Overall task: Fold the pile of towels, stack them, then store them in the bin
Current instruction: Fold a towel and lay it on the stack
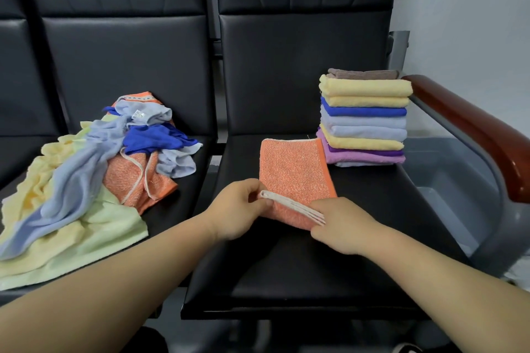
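orange terry with a cream hem is the piece in hand: the orange towel [295, 169] lies folded on the black seat [286, 272], and everything else is placed from it. at its near edge the left hand [238, 206] has its grip pinched on the left end of the layered cream hem, thumb and fingertips clamped on the cloth. the right hand [341, 226] has its fingers curled down over the right end of the same hem, so its grip is closed on the orange towel too. the near edge is lifted a little off the seat and the far edge lies flat. i judge this to be one of the last folds of this piece. to do it well, keep both corners level, carry the near hem straight over to meet the far edge, and line up the cream borders before letting go. then press the crease flat so the layers do not spring apart. left of the orange towel, on the next seat, the unfolded pile [86, 180] of yellow, green, pale blue, deep blue and orange cloths waits, so the task looks roughly half done. at the towel's far right corner stands the folded stack [364, 120], tall and tidy; whether they touch i cannot tell. further right of the towel, past the wooden armrest [473, 129], sits the grey bin [447, 169], lower than the seat.
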A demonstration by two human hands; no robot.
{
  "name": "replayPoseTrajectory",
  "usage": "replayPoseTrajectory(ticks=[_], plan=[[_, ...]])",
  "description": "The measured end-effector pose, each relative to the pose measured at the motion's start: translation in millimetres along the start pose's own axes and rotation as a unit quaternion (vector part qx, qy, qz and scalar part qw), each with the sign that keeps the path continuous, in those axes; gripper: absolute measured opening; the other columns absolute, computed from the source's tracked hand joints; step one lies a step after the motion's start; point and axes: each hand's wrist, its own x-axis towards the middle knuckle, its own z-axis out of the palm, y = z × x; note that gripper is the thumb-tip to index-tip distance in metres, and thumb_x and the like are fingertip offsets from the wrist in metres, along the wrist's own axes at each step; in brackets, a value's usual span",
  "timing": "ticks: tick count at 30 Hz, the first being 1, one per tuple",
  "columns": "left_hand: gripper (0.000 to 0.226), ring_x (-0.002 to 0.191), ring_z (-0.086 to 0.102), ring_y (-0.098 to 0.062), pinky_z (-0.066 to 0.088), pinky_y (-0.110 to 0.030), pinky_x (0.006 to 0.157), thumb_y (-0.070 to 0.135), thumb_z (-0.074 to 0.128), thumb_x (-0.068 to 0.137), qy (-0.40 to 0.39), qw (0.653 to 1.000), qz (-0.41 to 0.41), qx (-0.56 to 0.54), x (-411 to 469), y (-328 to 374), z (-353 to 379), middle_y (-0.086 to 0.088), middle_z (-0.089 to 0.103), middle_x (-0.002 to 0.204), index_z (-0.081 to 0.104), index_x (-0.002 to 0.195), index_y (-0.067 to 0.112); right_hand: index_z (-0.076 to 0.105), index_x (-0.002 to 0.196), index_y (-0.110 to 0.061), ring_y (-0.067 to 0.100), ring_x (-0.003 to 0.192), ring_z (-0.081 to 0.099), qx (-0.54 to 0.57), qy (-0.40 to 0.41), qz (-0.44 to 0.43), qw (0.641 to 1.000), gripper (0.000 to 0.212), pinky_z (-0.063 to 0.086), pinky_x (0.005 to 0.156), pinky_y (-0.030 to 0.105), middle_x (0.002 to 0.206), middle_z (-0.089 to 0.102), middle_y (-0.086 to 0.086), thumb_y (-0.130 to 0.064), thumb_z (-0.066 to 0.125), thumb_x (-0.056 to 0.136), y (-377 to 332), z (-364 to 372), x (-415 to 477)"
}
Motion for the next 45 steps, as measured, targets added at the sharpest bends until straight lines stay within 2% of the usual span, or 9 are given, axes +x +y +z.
replayPoseTrajectory(ticks=[6,10,13,19,24,28,33,39,45], plan=[[0.009,0.058,0.052,-0.003,0.042,-0.025,0.06,0.02,0.063,0.097,0.033,0.998,-0.049,-0.014,8,3,-25,0.008,0.06,0.069,0.062,0.088,0.018,0.075,0.089,-0.027,0.01,0.075,0.066,0.18,0.073,0.054,0.979,0.006,0.05,0.068,0.029,0.077,0.072,-0.009,-0.033,0.077,0.092,13,-25,11],[0.014,0.056,0.055,-0.011,0.049,-0.024,0.055,0.01,0.056,0.101,-0.11,0.96,-0.188,-0.174,-1,8,-39,-0.003,0.059,0.07,0.058,0.088,0.012,0.074,0.117,-0.021,0.016,0.102,0.075,0.404,-0.119,0.157,0.893,0.021,0.055,0.084,0.032,0.102,0.081,-0.003,-0.022,0.072,0.096,12,-33,6],[0.01,0.06,0.064,-0.015,0.054,-0.031,0.067,0.01,0.055,0.101,-0.176,0.924,-0.261,-0.218,-8,12,-45,-0.003,0.065,0.07,0.056,0.092,0.014,0.071,0.126,-0.019,0.024,0.117,0.07,0.418,-0.186,0.202,0.866,0.031,0.052,0.09,0.034,0.116,0.078,0.005,-0.027,0.071,0.096,14,-32,7],[0.018,0.066,0.061,-0.017,0.055,-0.036,0.069,0.014,0.06,0.101,-0.034,0.926,-0.265,-0.266,4,9,-42,-0.005,0.062,0.073,0.05,0.086,0.016,0.071,0.126,-0.019,0.022,0.111,0.07,0.49,-0.129,0.207,0.837,0.032,0.051,0.092,0.036,0.114,0.079,0.007,-0.03,0.069,0.096,14,-33,21],[0.026,0.056,0.047,-0.012,0.045,-0.023,0.046,0.015,0.062,0.1,0.081,0.942,-0.228,-0.233,18,2,-32,-0.001,0.048,0.07,0.043,0.083,0.017,0.066,0.127,-0.014,0.026,0.113,0.072,0.494,-0.08,0.187,0.845,0.029,0.054,0.096,0.043,0.113,0.078,0.01,-0.019,0.062,0.099,12,-31,35],[0.027,0.058,0.04,-0.013,0.037,-0.017,0.038,0.021,0.064,0.099,0.131,0.953,-0.191,-0.193,30,-5,-27,-0.001,0.044,0.07,0.043,0.083,0.015,0.073,0.116,-0.016,0.023,0.106,0.073,0.422,-0.01,0.161,0.892,0.02,0.052,0.103,0.046,0.104,0.08,0.004,-0.024,0.059,0.103,4,-28,48],[0.022,0.056,0.044,-0.013,0.038,-0.027,0.052,0.016,0.074,0.086,0.112,0.962,-0.161,-0.188,42,-15,-25,0.0,0.05,0.067,0.052,0.081,0.016,0.069,0.108,-0.023,0.021,0.101,0.068,0.319,0.053,0.15,0.934,0.023,0.054,0.096,0.042,0.107,0.073,0.002,-0.035,0.05,0.108,-1,-14,66],[0.021,0.068,0.063,-0.01,0.048,-0.019,0.061,0.005,0.067,0.087,0.057,0.989,-0.136,0.0,49,-29,-16,0.003,0.07,0.083,0.071,0.085,0.025,0.064,0.1,-0.015,0.019,0.08,0.059,0.206,0.092,0.164,0.96,0.033,0.043,0.067,0.035,0.096,0.066,0.006,-0.041,0.045,0.108,3,-2,90],[0.022,0.075,0.06,-0.009,0.044,-0.022,0.074,0.024,0.059,0.091,0.055,0.975,-0.124,0.177,53,-29,-5,0.003,0.055,0.112,0.067,0.112,0.026,0.059,0.116,-0.011,0.017,0.082,0.061,0.049,0.028,0.218,0.974,0.054,0.041,0.059,0.032,0.103,0.065,0.004,-0.061,0.049,0.098,9,-9,94]])
